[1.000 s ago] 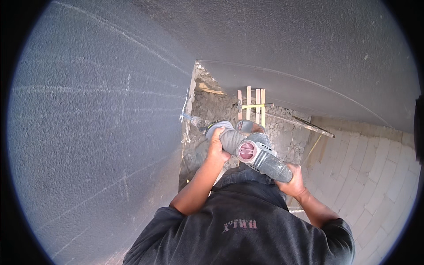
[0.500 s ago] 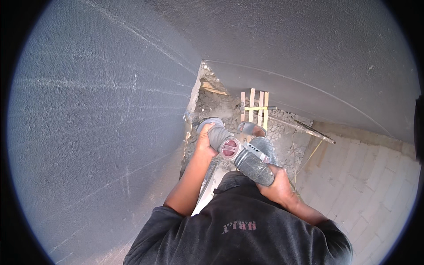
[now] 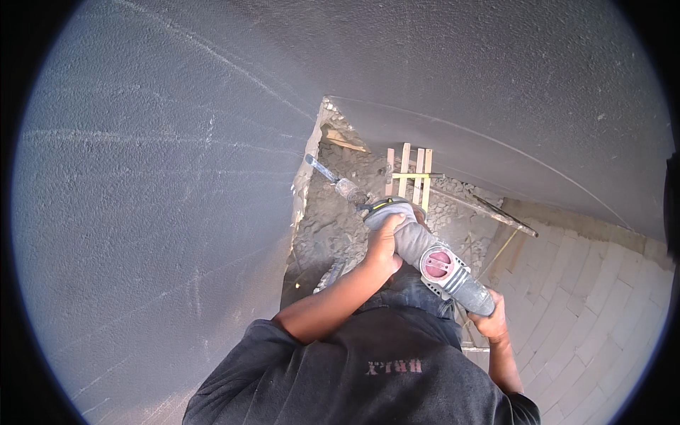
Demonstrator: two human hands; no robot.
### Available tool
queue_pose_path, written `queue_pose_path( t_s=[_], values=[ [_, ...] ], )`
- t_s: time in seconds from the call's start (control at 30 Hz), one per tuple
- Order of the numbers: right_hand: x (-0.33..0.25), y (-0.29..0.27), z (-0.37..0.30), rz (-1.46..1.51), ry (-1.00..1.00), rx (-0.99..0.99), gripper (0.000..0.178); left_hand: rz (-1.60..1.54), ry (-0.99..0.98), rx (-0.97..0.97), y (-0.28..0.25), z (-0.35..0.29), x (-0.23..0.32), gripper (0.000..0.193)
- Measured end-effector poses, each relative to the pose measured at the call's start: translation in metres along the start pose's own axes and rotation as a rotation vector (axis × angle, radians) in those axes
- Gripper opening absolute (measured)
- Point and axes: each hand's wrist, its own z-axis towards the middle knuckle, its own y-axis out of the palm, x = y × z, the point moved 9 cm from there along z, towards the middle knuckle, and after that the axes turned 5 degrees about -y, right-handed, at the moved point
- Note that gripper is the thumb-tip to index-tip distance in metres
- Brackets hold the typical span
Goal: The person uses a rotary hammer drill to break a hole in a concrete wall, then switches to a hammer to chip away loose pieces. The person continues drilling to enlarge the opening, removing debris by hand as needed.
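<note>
A dusty grey demolition hammer with a round red cap slants across in front of me. My left hand is closed round its front end. At the rear end, my right hand grips the handle, its fingers partly hidden by the tool. From the nose a bluish chisel points up and left. Its tip lies at the ragged broken edge of the left wall; whether it touches, I cannot tell.
Broken rubble covers the ground below. Wooden slats stand near the far wall, with a yellow-handled hammer across them. A long bar lies to their right, beside pale brickwork. The grey left wall rises close by.
The demolition hammer has swung down and right with both my hands. Its chisel, hidden before, now shows at the left wall's broken edge.
</note>
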Motion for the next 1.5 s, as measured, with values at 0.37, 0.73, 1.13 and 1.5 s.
queue_pose_path(
  t_s=[0.37,0.73,1.13,1.5],
  values=[
    [-0.020,0.039,0.009,0.027,-0.131,-0.082,0.034,-0.043,-0.002,-0.030,-0.028,-0.030,0.027,0.032],
    [-0.012,0.049,0.005,-0.022,-0.098,0.000,0.033,0.076,0.033,0.131,-0.046,-0.016,0.030,0.032],
    [0.012,0.049,0.010,-0.091,-0.153,-0.012,0.046,0.098,0.003,0.064,-0.035,-0.019,0.034,0.036],
    [-0.003,0.052,0.016,-0.057,-0.161,0.017,0.023,0.132,-0.045,0.088,-0.041,-0.007,0.033,0.038]
  ],
)
